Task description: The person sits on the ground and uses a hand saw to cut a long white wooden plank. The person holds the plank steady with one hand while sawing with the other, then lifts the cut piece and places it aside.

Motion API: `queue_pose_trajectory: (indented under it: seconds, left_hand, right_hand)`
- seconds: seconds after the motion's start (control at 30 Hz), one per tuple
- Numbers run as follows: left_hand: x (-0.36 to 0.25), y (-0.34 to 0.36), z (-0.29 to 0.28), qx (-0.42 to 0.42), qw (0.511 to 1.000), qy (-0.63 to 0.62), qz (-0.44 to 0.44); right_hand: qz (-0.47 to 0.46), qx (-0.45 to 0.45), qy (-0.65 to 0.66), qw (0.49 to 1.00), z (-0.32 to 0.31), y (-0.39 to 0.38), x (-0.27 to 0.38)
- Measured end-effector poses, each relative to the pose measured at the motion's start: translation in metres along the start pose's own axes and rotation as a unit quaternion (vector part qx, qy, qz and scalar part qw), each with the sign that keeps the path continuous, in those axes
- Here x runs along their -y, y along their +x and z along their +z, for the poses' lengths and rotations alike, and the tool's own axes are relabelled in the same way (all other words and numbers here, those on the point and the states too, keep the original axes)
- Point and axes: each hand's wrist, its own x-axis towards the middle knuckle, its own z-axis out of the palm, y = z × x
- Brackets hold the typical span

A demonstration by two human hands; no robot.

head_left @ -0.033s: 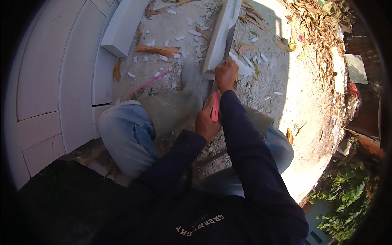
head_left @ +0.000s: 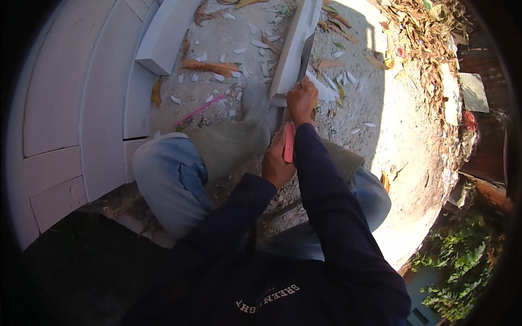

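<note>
My left hand (head_left: 278, 164) is closed round the red handle (head_left: 288, 143) of a long-bladed tool. Its dark, flat metal blade (head_left: 306, 56) lies along the right side of a long white block (head_left: 293, 51). Whether it is a saw or a large knife I cannot tell. Farther forward, my right hand (head_left: 303, 101) is closed on the blade, beside the block's near end. The fingers hide part of the metal. The block stretches away from me on the ground, between my boots. A white flake (head_left: 325, 90) lies just right of my right hand.
My grey-green left boot (head_left: 231, 142) is close beside the block. White chips (head_left: 239, 51), dry leaves (head_left: 209, 67) and a pink stick (head_left: 199, 110) litter the ground. Another white block (head_left: 163, 43) lies by the pale stacked blocks (head_left: 103, 108) at left. Leaf litter (head_left: 416, 32) lines the right.
</note>
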Motion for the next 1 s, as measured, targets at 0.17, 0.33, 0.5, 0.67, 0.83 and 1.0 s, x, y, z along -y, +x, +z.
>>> queue_pose_trajectory:
  seconds: [0.17,0.33,0.5,0.67,0.83,1.0]
  left_hand:
    - [0.012,-0.117,-0.026,0.001,1.0,0.005,0.014]
    - [-0.012,-0.168,-0.059,0.046,0.996,-0.03,-0.071]
    - [-0.016,-0.172,-0.055,0.032,0.999,0.029,-0.026]
    - [-0.028,-0.183,-0.05,0.007,0.998,0.029,-0.06]
    - [-0.074,-0.203,-0.047,-0.045,0.994,-0.021,-0.099]
    - [-0.083,-0.194,-0.051,-0.093,0.995,0.014,-0.036]
  right_hand:
    - [0.069,0.003,0.046,0.997,-0.035,-0.112,0.031]
    - [0.091,0.021,0.098,0.991,-0.08,-0.146,0.069]
    - [0.081,0.01,0.081,0.993,-0.086,-0.155,0.065]
    - [0.049,-0.011,0.066,0.997,-0.086,-0.156,0.063]
    - [0.167,0.047,0.097,0.98,-0.118,-0.138,0.096]
    - [0.064,-0.005,0.083,0.994,-0.122,-0.118,0.101]
